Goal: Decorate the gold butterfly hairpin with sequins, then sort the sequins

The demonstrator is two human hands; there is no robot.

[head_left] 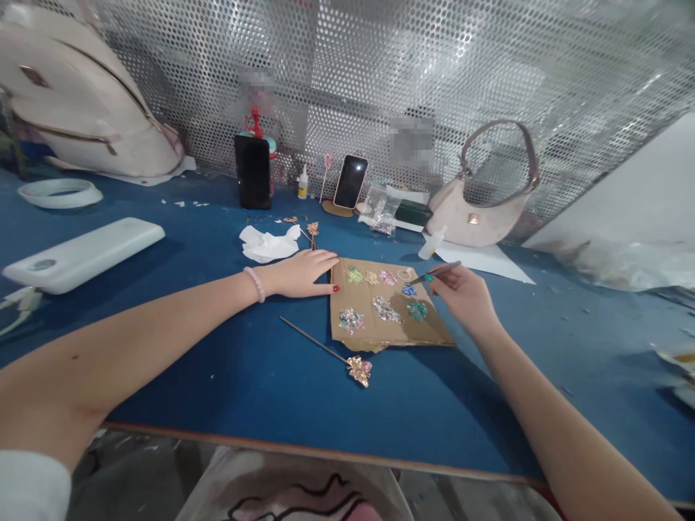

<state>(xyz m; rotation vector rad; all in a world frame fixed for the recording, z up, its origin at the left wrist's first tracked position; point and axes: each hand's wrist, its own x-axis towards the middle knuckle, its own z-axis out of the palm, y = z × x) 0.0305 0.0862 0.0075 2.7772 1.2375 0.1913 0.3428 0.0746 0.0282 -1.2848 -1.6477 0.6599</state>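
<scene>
A gold hairpin (358,371) is lying near on the table (239,391), its pink stone (368,366) seemingly set, while beads (387,310) are sitting unattached on cardboard (399,336) beyond, left hand (305,275) resting leftward, fingers apart, right hand's (462,293) fingers clamping tweezers (444,270) beside blue beads (409,290).

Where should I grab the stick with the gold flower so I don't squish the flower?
Probably pinch the stick mid-shaft, from above: it lies on the blue table, thin and straight with nothing over it, while the gold flower looks bumpy.
</scene>
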